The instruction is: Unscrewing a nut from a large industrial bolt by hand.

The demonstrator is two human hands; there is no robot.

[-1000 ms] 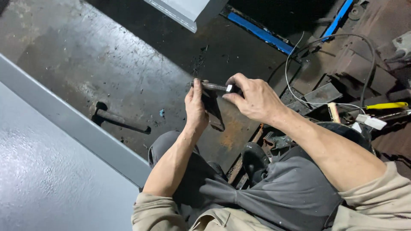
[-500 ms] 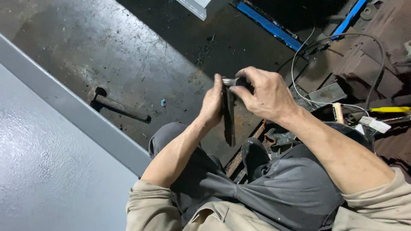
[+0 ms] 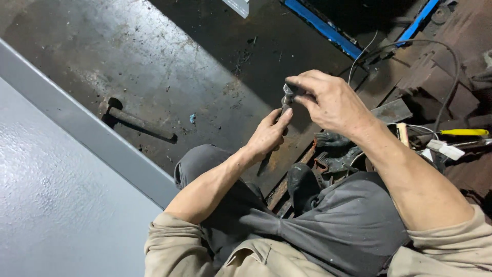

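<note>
I am crouched over a dark, stained floor. My left hand (image 3: 267, 136) grips a thin dark metal piece (image 3: 270, 154) that now stands edge-on and hangs down from my fingers. My right hand (image 3: 328, 100) pinches a small grey metal part (image 3: 288, 94) at the top end of that piece. Both hands meet above my knees in grey trousers.
A hammer (image 3: 138, 123) lies on the floor to the left, next to a grey painted panel (image 3: 61, 169). Dark gloves (image 3: 333, 151), a yellow-handled tool (image 3: 464, 132), cables (image 3: 410, 46), scrap metal and a blue frame (image 3: 328, 31) lie to the right.
The metal piece has turned from showing its flat face to standing edge-on. Both hands have shifted slightly right and up, the right fingers now pinching its top end.
</note>
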